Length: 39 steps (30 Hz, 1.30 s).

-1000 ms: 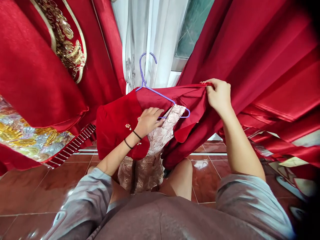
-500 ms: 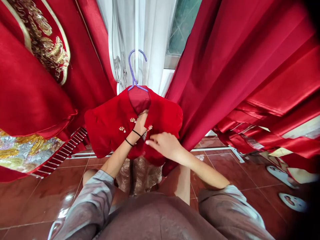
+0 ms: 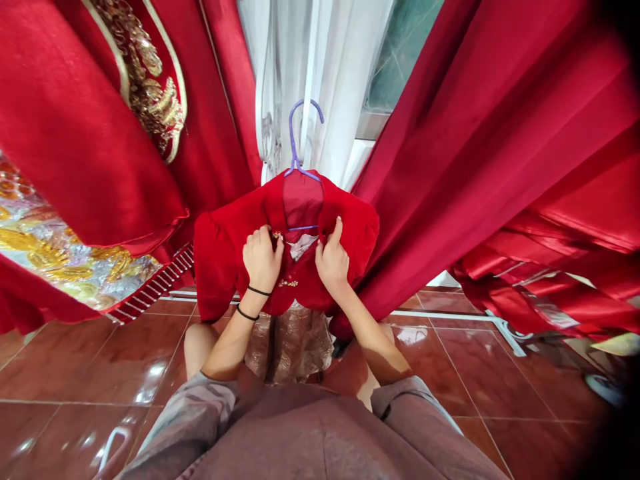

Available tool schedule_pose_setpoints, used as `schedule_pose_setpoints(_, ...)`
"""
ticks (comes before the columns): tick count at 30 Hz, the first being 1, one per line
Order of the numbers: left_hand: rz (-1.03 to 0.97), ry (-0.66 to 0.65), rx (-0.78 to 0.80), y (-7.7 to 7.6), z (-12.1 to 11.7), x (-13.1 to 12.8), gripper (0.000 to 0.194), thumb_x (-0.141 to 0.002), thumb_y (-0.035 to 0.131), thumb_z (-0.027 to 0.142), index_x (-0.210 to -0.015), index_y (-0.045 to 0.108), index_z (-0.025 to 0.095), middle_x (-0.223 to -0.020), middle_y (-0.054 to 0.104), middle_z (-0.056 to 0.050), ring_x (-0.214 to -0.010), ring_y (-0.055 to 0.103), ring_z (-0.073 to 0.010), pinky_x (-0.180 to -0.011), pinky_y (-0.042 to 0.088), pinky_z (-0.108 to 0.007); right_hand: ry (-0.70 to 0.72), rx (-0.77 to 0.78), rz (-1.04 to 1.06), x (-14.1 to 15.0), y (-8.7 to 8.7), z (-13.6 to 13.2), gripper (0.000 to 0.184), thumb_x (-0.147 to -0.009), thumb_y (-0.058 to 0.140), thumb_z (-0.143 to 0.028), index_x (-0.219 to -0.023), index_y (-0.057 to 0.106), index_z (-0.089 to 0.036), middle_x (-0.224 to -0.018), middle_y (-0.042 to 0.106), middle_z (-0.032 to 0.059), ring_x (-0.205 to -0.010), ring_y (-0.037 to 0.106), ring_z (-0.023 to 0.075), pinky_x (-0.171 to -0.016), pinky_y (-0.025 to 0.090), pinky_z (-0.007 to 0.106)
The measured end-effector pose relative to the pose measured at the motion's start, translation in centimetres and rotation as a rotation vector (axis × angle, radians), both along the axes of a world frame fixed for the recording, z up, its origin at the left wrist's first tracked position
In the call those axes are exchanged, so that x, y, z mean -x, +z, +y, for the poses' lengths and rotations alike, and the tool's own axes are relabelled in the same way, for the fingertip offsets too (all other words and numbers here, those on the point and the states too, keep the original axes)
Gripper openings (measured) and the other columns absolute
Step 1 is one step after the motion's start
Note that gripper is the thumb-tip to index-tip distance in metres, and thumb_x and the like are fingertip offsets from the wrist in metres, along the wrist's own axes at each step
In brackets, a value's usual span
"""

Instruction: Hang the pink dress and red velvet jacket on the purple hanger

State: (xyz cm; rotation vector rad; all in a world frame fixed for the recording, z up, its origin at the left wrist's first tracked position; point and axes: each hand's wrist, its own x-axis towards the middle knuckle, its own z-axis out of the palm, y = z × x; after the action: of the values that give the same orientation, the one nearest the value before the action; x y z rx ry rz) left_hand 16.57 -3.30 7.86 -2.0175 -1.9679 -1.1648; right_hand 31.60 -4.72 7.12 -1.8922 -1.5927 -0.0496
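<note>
A small red velvet jacket (image 3: 225,247) hangs on a purple wire hanger (image 3: 300,143) in front of me, over a pale brocade dress (image 3: 293,340). My left hand (image 3: 261,257) grips the jacket's left front edge near the collar, fingers curled into the cloth. My right hand (image 3: 333,260) pinches the right front edge, thumb up. The two hands hold the front panels close together around gold clasps (image 3: 289,283). Two black bands circle my left wrist.
Red satin drapes (image 3: 480,147) hang at the right, a red garment with gold embroidery (image 3: 145,93) at the left, white sheer curtain (image 3: 320,73) and a window behind. Glossy red floor tiles (image 3: 75,373) lie below. My knees show under the dress.
The right hand let go of the open right panel, which now lies closed over the hanger, and both hands have come to the jacket's front opening.
</note>
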Motion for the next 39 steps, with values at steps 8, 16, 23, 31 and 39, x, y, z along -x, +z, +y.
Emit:
schedule_pose_setpoints(8,0.106,-0.051,0.032,-0.4,-0.4,-0.6,0.019,-0.088,0.049,0.029,-0.095,0.060,0.015,-0.084,0.064,-0.012,-0.089,0.060,-0.0288,-0.075,0.046,-0.035,0.042,-0.254,-0.020,0.2,4.0,0.0,0.050,-0.091,0.029,-0.022,-0.135,0.048,-0.009,-0.101,0.072,0.0159,-0.088,0.068,0.0265,-0.075,0.052,0.035)
schedule_pose_setpoints(16,0.056,-0.258,0.043,-1.8,-0.8,0.2,0.020,-0.091,0.048,0.028,-0.098,0.060,0.015,-0.088,0.066,-0.010,-0.089,0.059,-0.0240,-0.081,0.045,-0.034,0.171,-0.127,-0.126,1.6,-0.4,-1.1,0.052,-0.094,0.034,-0.024,-0.143,0.044,-0.011,-0.102,0.072,0.0150,-0.077,0.068,0.0217,-0.062,0.049,0.027)
schedule_pose_setpoints(23,-0.142,0.313,-0.180,-2.8,-0.5,8.4,0.040,-0.093,0.043,0.048,-0.101,0.060,0.013,-0.094,0.066,-0.015,-0.091,0.061,-0.0270,-0.084,0.043,-0.038,0.059,-0.250,0.073,-0.7,-2.1,-1.6,0.049,-0.092,0.043,-0.052,-0.117,0.057,-0.013,-0.085,0.068,0.0073,-0.073,0.065,0.0199,-0.066,0.048,0.029)
schedule_pose_setpoints(31,-0.031,0.369,0.180,-4.4,0.5,7.9,0.049,-0.099,0.028,0.049,-0.091,0.062,0.015,-0.079,0.067,-0.016,-0.073,0.064,-0.0278,-0.060,0.037,-0.031,0.009,0.010,-0.100,3.0,-1.0,-0.6,0.027,-0.095,0.041,-0.033,-0.091,0.062,-0.015,-0.086,0.069,0.0104,-0.074,0.065,0.0201,-0.061,0.038,0.027)
schedule_pose_setpoints(39,-0.206,0.310,-0.008,-5.2,-1.0,6.6,0.035,-0.094,0.040,0.050,-0.098,0.053,0.017,-0.090,0.060,-0.011,-0.082,0.060,-0.0253,-0.073,0.044,-0.035,0.078,-0.015,-0.006,3.9,-2.2,-1.2,0.019,-0.093,0.046,-0.029,-0.096,0.061,-0.017,-0.091,0.071,0.0077,-0.085,0.067,0.0196,-0.065,0.041,0.025)
